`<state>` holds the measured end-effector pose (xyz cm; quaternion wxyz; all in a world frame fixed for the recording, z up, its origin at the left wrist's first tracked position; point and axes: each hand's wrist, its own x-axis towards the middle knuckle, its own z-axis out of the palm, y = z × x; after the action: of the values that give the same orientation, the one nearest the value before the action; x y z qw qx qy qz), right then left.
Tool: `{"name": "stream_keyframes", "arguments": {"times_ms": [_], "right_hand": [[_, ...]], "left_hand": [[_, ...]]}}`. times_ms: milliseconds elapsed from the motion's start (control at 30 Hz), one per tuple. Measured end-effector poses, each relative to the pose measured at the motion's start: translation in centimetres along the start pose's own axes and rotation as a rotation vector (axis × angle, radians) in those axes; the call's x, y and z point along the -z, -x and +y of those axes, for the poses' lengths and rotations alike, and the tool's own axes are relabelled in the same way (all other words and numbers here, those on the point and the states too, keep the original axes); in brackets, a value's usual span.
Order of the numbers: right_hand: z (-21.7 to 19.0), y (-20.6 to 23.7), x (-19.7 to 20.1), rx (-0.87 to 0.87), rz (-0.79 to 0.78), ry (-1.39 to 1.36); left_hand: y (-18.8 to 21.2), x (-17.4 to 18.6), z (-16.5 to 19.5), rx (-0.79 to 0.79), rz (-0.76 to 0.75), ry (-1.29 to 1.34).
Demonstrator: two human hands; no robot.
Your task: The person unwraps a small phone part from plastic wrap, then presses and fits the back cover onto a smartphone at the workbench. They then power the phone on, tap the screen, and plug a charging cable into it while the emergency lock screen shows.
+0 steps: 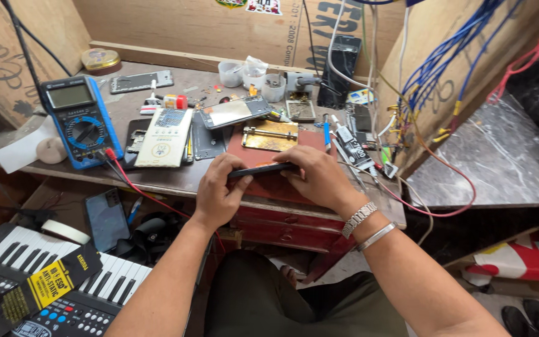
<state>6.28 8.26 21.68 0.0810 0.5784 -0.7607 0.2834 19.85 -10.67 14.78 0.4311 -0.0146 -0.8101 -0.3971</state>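
A thin black phone [263, 168] is held edge-on above a red mat [269, 184] at the front of the wooden workbench [157, 178]. My left hand [218, 192] grips its left end with the fingers curled over the top edge. My right hand [319, 178] covers the right end from above. Two metal bracelets sit on my right wrist. A brass-coloured clamp plate [271, 135] lies just behind the phone on the mat.
A blue multimeter [80, 118] with red and black leads stands at the left. Opened phones, a white battery [165, 136], small plastic cups [254, 73] and tweezers litter the bench. Loose wires hang at the right. A keyboard [51, 281] lies below left.
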Motion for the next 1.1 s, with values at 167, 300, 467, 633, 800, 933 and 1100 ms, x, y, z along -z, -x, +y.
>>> {"name": "stream_keyframes", "arguments": {"times_ms": [167,300,467,633,800,933,1100], "right_hand": [[-1.2,1.1,-0.8,0.102,0.107,0.090],[-2.4,2.1,-0.8,0.104,0.127,0.138],[-4.1,3.1,0.0,0.044,0.173,0.161],[-4.7,4.4,0.8,-0.122,0.236,0.161],[-3.7,4.9,1.2,-0.181,0.290,0.263],[-2.7,5.0,1.0,-0.297,0.255,0.324],[-1.9,5.0,0.4,-0.307,0.276,0.404]], "left_hand": [[0.9,1.3,-0.1,-0.125,-0.001,-0.003],[1.4,1.8,-0.4,-0.145,-0.026,-0.038],[1.7,2.3,-0.6,-0.183,-0.003,-0.096],[1.7,2.5,-0.6,-0.191,0.044,-0.131],[1.9,2.4,-0.6,0.004,-0.038,-0.167],[2.0,2.5,-0.5,-0.013,-0.039,-0.136],[2.0,2.3,-0.4,0.039,-0.057,-0.147]]}}
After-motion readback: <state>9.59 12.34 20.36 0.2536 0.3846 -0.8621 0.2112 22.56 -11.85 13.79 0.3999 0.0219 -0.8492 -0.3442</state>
